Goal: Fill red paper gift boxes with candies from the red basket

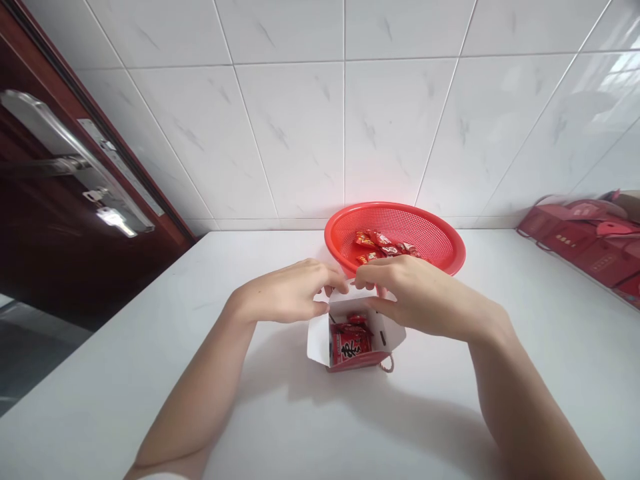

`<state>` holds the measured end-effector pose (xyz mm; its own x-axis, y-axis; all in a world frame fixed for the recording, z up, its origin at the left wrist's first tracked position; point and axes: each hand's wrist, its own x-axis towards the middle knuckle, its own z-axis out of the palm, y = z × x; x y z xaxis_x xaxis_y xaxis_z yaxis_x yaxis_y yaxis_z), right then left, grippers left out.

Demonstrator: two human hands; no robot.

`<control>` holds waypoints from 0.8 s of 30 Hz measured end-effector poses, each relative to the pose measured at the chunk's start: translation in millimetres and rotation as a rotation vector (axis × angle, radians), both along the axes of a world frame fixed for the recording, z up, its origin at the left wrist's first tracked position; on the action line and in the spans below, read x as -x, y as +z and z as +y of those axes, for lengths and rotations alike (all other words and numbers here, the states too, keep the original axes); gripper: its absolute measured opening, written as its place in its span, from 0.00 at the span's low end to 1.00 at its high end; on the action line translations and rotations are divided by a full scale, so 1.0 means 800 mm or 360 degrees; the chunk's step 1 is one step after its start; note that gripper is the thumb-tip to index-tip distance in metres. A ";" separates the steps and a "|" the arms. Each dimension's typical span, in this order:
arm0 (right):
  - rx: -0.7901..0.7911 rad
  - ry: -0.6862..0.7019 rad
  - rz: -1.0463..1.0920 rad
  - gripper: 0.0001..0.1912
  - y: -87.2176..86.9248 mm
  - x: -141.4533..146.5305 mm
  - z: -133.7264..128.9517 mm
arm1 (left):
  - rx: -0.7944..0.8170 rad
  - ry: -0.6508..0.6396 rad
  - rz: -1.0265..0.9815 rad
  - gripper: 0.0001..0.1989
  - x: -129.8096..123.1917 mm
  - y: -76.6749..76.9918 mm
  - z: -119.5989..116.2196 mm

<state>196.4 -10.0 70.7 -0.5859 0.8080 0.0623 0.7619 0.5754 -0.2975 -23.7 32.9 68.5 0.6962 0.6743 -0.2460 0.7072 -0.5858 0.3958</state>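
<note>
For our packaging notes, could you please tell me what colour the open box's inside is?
The open box is white inside; the head view shows it best.

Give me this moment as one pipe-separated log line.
box: open, red packet inside | left hand: at back flap | right hand: at back flap | red basket: beyond box, red-wrapped items inside

Box (319,341): matt white card inside, smooth red outside; cord loop (388,364) at its 4 o'clock, rough. Packets (351,345) inside: glossy film. From box: 1 o'clock, basket (425,233), shiny perforated plastic; 12 o'clock, tiles (295,140), glossy; 10 o'clock, door (40,227), polished wood-look, metal handle (97,175). Counter (150,340): smooth, white.
</note>
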 end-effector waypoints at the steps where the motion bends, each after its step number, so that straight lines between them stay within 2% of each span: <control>1: 0.0021 -0.0022 -0.0001 0.08 0.000 -0.003 0.001 | -0.0001 0.0018 0.0049 0.21 0.000 0.000 0.001; 8: 0.0154 -0.0129 -0.0134 0.06 -0.001 -0.017 0.008 | 0.0012 -0.0016 0.0103 0.15 -0.003 0.002 0.006; 14: 0.0158 -0.0154 -0.0124 0.05 -0.003 -0.023 0.011 | 0.0012 0.0015 0.0067 0.20 0.002 0.001 0.006; 18: 0.0221 -0.0221 -0.0147 0.04 -0.001 -0.027 0.011 | -0.0076 0.0049 -0.0013 0.21 0.006 0.007 0.000; 21: 0.0299 -0.0165 -0.0160 0.06 0.001 -0.026 0.011 | -0.0112 0.0105 -0.0035 0.18 0.007 0.012 -0.005; 24: 0.0348 -0.0037 -0.0090 0.06 0.002 -0.022 0.010 | -0.0022 0.0091 -0.0073 0.16 0.006 0.014 -0.008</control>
